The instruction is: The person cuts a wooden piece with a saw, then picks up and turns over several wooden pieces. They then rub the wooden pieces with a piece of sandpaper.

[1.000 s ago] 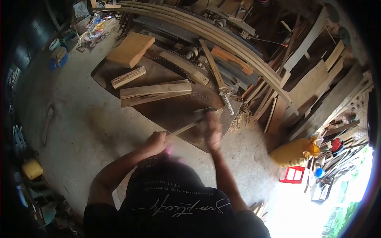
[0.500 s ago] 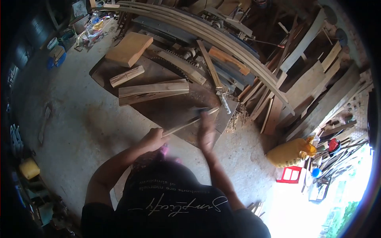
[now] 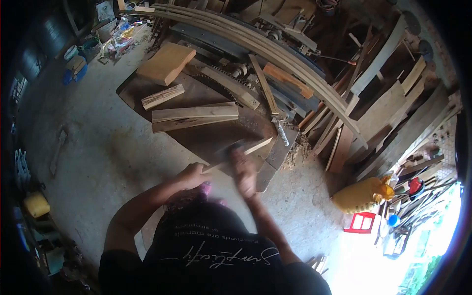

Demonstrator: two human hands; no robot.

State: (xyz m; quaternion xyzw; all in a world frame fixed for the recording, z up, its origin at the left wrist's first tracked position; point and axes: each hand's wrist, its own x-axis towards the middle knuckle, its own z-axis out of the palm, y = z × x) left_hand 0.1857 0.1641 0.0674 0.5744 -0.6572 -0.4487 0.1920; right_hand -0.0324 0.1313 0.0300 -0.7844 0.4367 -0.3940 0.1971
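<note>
- Wood is lying all over this messy workshop, with long bent strips point(image 3: 275, 46) running across the top of the frame and a grey concrete floor point(image 3: 98, 147) showing on the left.
- A dark flat board point(image 3: 206, 132) is sitting in the middle, carrying two pale planks point(image 3: 194, 117) and a thick block point(image 3: 166, 63).
- The left hand point(image 3: 192, 175) is closing its grip on the near end of a thin wooden stick point(image 3: 246, 150), just below the middle of the frame.
- The right hand point(image 3: 244, 172) is blurry, right on the stick; I cannot tell if its grip is closed.
- The stick is looking light, stiff and easy to snap, so holding it near the end, as the left hand is doing, seems best.
- A yellow jug point(image 3: 361, 194) is lying at the lower right.
</note>
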